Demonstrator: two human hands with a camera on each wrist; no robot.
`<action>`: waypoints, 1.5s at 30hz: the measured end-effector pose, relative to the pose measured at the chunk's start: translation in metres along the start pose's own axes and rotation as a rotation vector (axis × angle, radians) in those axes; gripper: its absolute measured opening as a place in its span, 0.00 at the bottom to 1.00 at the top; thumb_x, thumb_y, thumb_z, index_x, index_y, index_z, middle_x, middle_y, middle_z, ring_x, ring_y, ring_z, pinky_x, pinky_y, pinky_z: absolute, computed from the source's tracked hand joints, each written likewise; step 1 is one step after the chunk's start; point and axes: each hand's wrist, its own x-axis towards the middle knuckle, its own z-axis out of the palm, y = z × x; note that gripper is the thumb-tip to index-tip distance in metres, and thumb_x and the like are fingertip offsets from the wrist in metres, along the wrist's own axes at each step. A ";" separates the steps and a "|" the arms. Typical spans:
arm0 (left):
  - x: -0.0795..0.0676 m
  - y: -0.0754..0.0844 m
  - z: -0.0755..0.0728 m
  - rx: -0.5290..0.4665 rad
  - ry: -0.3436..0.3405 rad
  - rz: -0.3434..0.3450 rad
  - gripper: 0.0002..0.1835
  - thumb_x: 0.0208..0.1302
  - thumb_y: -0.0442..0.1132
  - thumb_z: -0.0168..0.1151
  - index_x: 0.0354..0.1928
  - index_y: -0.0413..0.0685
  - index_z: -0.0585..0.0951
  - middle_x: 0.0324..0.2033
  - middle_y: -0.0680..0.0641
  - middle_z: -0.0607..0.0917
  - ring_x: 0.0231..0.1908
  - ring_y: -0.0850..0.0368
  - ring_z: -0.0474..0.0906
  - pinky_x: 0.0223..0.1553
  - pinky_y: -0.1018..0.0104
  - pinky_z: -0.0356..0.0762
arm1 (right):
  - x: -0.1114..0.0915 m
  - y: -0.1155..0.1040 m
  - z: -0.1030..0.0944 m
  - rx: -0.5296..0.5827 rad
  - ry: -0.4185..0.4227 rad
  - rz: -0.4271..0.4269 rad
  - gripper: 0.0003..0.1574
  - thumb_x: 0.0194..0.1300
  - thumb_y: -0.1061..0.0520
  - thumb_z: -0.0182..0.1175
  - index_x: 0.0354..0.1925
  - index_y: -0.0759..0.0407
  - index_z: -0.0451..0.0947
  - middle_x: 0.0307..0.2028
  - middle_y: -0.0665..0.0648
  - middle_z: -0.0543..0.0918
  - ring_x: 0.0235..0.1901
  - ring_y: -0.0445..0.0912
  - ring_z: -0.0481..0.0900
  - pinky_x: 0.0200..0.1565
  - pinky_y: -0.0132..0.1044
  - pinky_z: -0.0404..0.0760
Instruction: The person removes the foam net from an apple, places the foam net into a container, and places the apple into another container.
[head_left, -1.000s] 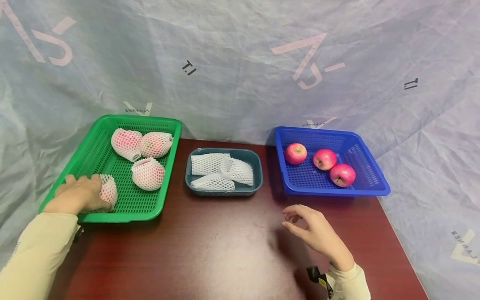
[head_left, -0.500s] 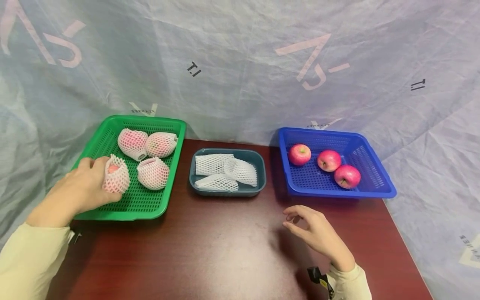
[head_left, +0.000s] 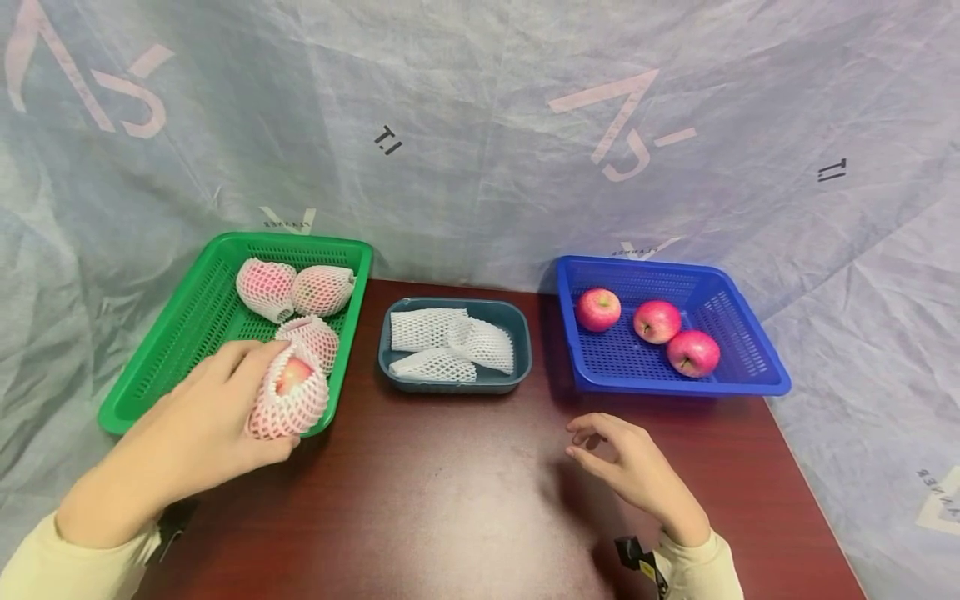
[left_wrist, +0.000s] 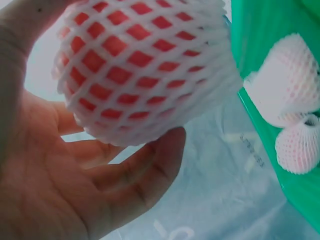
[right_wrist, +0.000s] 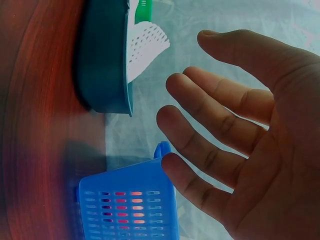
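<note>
My left hand (head_left: 202,425) grips an apple in a white foam net (head_left: 291,396), held above the front right corner of the green basket (head_left: 127,367). Red skin shows through the mesh in the left wrist view, where thumb and fingers (left_wrist: 145,175) curl about the netted apple (left_wrist: 135,75). Three more netted apples sit in the basket, one (head_left: 318,337) partly hidden behind the held one. Over the table in front of the blue basket (head_left: 675,385), my right hand (head_left: 637,462) hangs with loosely bent fingers and holds nothing.
A dark teal tray (head_left: 450,386) between the baskets holds several white foam nets (head_left: 427,327). Three bare red apples (head_left: 657,322) lie in the blue basket. Grey cloth (head_left: 465,167) hangs behind the brown table (head_left: 450,500).
My left hand has lifted the netted apple from the front left of the green basket and carried it right, toward me. My right hand stays in place.
</note>
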 end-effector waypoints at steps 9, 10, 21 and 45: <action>0.005 0.020 0.015 0.003 -0.029 0.087 0.48 0.36 0.50 0.78 0.63 0.41 0.70 0.55 0.44 0.74 0.47 0.40 0.73 0.43 0.45 0.75 | 0.011 -0.009 -0.005 0.001 0.010 -0.071 0.17 0.59 0.64 0.70 0.45 0.51 0.81 0.37 0.44 0.83 0.34 0.39 0.82 0.37 0.33 0.80; 0.006 0.023 0.017 -0.001 -0.034 0.098 0.48 0.37 0.50 0.77 0.64 0.40 0.70 0.55 0.43 0.74 0.49 0.40 0.72 0.46 0.44 0.74 | 0.013 -0.010 -0.006 0.001 0.012 -0.084 0.16 0.60 0.65 0.70 0.45 0.51 0.81 0.37 0.44 0.83 0.35 0.38 0.82 0.37 0.34 0.81; 0.030 0.056 0.041 -0.023 -0.105 0.238 0.54 0.39 0.52 0.74 0.71 0.37 0.65 0.60 0.40 0.74 0.55 0.41 0.70 0.57 0.44 0.69 | 0.054 -0.040 -0.003 -0.006 0.014 -0.253 0.10 0.64 0.62 0.66 0.44 0.52 0.83 0.38 0.43 0.82 0.39 0.39 0.80 0.43 0.29 0.77; 0.063 0.100 0.074 0.016 -0.144 0.444 0.59 0.35 0.52 0.80 0.70 0.33 0.65 0.58 0.40 0.77 0.53 0.42 0.70 0.59 0.47 0.70 | 0.091 -0.075 0.045 -0.004 -0.028 -0.389 0.41 0.51 0.49 0.74 0.61 0.61 0.73 0.55 0.55 0.77 0.56 0.48 0.72 0.59 0.42 0.72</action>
